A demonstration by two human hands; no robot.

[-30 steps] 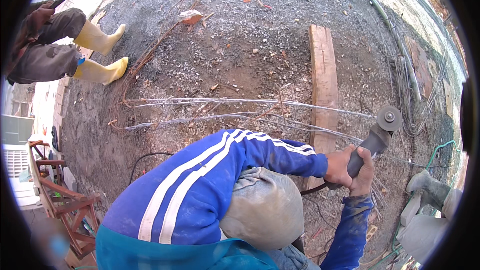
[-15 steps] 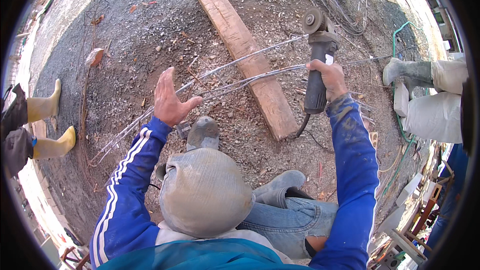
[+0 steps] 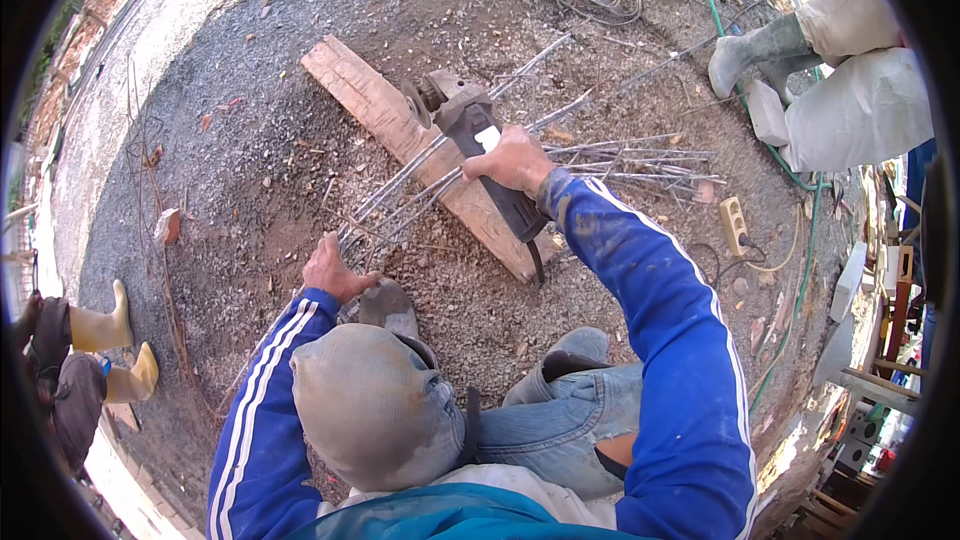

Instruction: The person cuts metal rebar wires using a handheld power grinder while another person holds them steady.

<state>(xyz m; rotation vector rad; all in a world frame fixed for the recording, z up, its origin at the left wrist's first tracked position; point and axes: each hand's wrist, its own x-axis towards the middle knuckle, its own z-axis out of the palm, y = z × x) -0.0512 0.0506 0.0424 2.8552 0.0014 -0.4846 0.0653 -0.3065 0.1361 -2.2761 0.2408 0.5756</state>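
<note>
My right hand [image 3: 513, 162] is closed round the dark body of an angle grinder [image 3: 490, 160]. The grinder's disc [image 3: 417, 103] is over a wooden plank [image 3: 370, 105], close to the steel rods [image 3: 402, 177] lying across it. Whether the disc touches a rod I cannot tell. At the rods' near-left part, my left hand [image 3: 335, 268] grips them, with fingers on one side and thumb on the other; part of the grip is hidden. My boot [image 3: 388, 308] is just beside that hand.
Cut rods [image 3: 640, 160] lie right of the plank. A power strip [image 3: 735, 223] with a cord is farther right. Green hose [image 3: 714, 0] runs past a person in grey boots [image 3: 740, 58]. Yellow boots [image 3: 125, 315] of another person stand left. Bent wire [image 3: 600, 10] lies at the back.
The grinder has moved left and down, from beside the plank to over it. My left hand has come down onto the rods. The view has shifted too.
</note>
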